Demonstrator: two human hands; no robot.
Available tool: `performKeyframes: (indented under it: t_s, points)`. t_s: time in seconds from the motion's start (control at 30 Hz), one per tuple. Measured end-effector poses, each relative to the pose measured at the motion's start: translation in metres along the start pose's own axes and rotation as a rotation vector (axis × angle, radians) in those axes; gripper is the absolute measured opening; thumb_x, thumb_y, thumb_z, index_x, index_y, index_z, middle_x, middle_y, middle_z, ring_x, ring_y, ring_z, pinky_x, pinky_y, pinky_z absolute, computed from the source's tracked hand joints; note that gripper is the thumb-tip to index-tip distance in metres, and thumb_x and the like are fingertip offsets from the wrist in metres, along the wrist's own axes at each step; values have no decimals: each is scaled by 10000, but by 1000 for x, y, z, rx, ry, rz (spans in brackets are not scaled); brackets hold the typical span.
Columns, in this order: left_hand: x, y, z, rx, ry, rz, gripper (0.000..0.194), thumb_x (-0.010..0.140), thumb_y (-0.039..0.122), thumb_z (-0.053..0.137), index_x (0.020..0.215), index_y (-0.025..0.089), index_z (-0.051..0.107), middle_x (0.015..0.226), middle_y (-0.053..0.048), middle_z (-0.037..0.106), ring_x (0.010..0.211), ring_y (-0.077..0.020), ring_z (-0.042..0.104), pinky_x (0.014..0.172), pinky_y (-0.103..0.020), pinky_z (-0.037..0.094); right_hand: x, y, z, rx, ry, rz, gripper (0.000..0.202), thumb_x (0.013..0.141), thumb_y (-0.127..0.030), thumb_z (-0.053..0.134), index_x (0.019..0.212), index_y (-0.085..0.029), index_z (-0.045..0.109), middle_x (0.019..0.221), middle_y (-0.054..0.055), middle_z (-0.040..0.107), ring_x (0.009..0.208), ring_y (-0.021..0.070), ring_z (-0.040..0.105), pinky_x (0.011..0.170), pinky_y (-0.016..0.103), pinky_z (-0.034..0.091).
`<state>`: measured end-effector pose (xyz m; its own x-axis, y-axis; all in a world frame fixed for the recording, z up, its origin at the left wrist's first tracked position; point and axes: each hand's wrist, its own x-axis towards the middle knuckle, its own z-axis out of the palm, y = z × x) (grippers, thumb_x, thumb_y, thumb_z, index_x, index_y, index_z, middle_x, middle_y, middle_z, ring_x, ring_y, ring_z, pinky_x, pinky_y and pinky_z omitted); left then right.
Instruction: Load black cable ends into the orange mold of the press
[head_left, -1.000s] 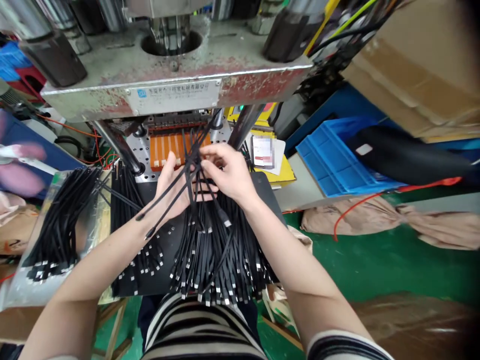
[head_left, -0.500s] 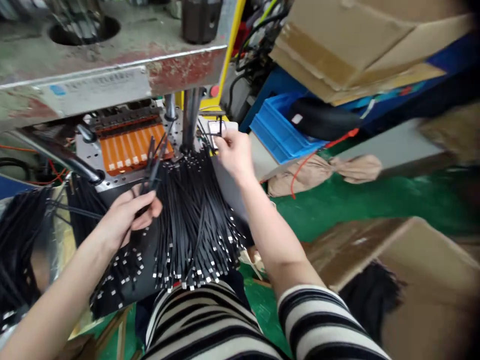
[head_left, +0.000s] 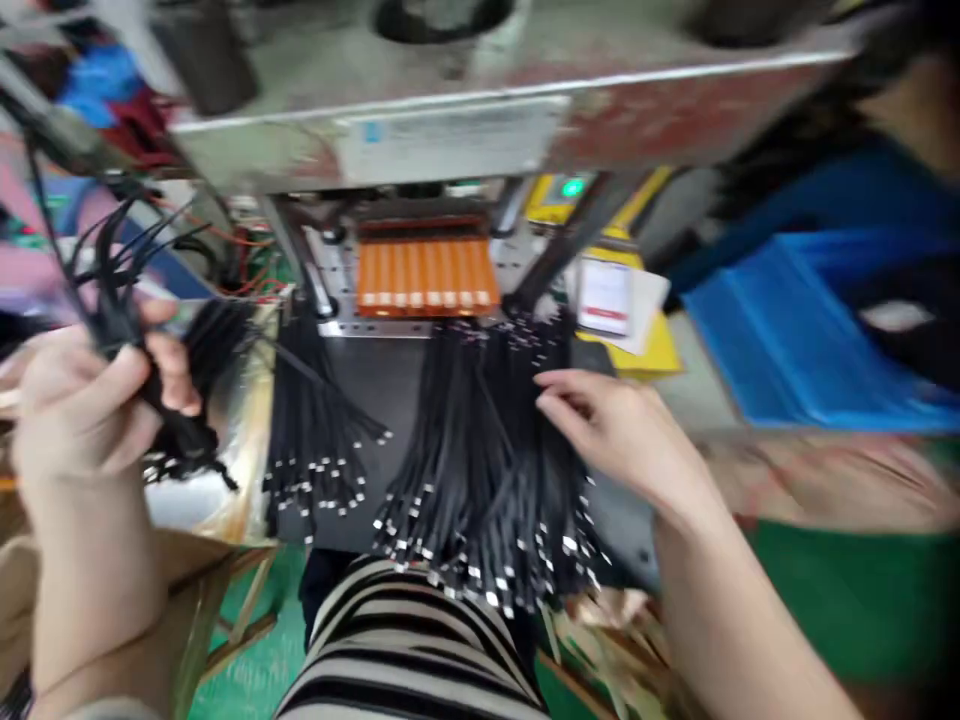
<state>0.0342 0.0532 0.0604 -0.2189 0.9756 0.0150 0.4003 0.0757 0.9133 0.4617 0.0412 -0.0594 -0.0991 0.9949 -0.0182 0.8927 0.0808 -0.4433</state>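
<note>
My left hand (head_left: 97, 390), raised at the left, is closed round a bunch of black cables (head_left: 112, 270) whose loose ends fan upward. A thick pile of flat black cables with shiny ends (head_left: 480, 450) lies on the dark work surface before me. Over the right part of that pile is my right hand (head_left: 615, 420), thumb and forefinger pinched close together; what is between them, if anything, I cannot make out. A smaller group of cables (head_left: 315, 440) lies to the left of the pile.
A press machine (head_left: 450, 130) spans the top, with an orange slotted fixture (head_left: 427, 272) under it between metal posts. A phone (head_left: 604, 297) rests at the right near a blue bin (head_left: 795, 330). More cables (head_left: 217, 345) lie on the left side.
My view has turned left. My left hand has carried its bunch of cables left, away from the fixture. My right hand has drawn back from behind the pile to its right part.
</note>
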Motion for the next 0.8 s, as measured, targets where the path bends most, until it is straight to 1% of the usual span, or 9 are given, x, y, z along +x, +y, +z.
performKeyframes:
  t_s: [0.07, 0.13, 0.2, 0.3, 0.4, 0.5, 0.57, 0.67, 0.8]
  points:
    - [10, -2, -15, 62, 53, 126, 419, 798, 582, 633, 1133, 332, 656, 729, 32, 592, 511, -77, 409, 537, -275, 422, 30, -51, 23, 142, -197, -317, 292, 919, -335, 490, 1115, -270, 697, 1014, 76, 728, 886, 254, 701, 814, 364, 542]
    - [24, -14, -29, 390, 180, 178, 344, 928, 490, 497, 1152, 262, 622, 737, 5, 598, 550, -107, 466, 597, -284, 439, 50, -99, 51, 141, -347, -512, 254, 914, -278, 517, 1089, -231, 696, 1011, 87, 715, 914, 250, 692, 835, 353, 531]
    - [34, -32, -36, 881, 307, 151, 336, 980, 406, 410, 1132, 182, 609, 794, -60, 631, 705, -185, 569, 704, -326, 456, 62, -137, 80, 65, -362, -559, 202, 893, -243, 562, 1038, -195, 694, 1014, 125, 695, 916, 274, 683, 822, 377, 524]
    - [36, -67, -25, 1383, 283, -19, 423, 1010, 414, 322, 1156, 122, 591, 920, -173, 651, 889, -319, 616, 751, -387, 448, 74, -172, 108, 34, -276, -511, 94, 855, -211, 587, 890, -225, 673, 1000, 149, 675, 827, 297, 674, 704, 417, 513]
    - [25, -100, -3, 1486, 209, -94, 605, 997, 553, 268, 1330, 102, 496, 1030, -226, 621, 870, -364, 626, 685, -386, 440, 82, -184, 119, 50, -237, -452, 139, 807, -179, 552, 708, -268, 594, 807, 101, 663, 700, 301, 646, 597, 432, 467]
    - [13, -116, 11, 1485, 204, -62, 720, 976, 613, 250, 1431, 71, 387, 1127, -261, 572, 895, -375, 612, 672, -389, 439, 84, -181, 117, 24, -253, -440, 206, 762, -205, 552, 581, -282, 489, 598, 37, 572, 613, 295, 604, 548, 418, 429]
    - [11, -115, 14, 1485, 217, -39, 646, 988, 553, 281, 1373, 61, 445, 1150, -269, 557, 993, -399, 574, 730, -423, 446, 81, -176, 111, -13, -251, -497, 202, 763, -193, 543, 591, -283, 488, 596, 39, 575, 599, 296, 594, 543, 413, 421]
    - [16, -105, 14, 1467, 242, 27, 477, 973, 423, 403, 1238, 50, 538, 1176, -279, 549, 1126, -431, 500, 858, -508, 417, 71, -167, 92, -69, -215, -620, 200, 782, -97, 495, 754, -274, 585, 787, 91, 663, 700, 301, 629, 636, 428, 452]
    - [35, -96, 26, 1329, 263, 186, 458, 942, 402, 495, 1262, 77, 541, 1231, -264, 561, 1148, -420, 516, 928, -544, 398, 84, -160, 61, -118, -48, -706, 227, 899, -108, 433, 904, -234, 622, 893, 102, 670, 822, 281, 623, 756, 397, 448]
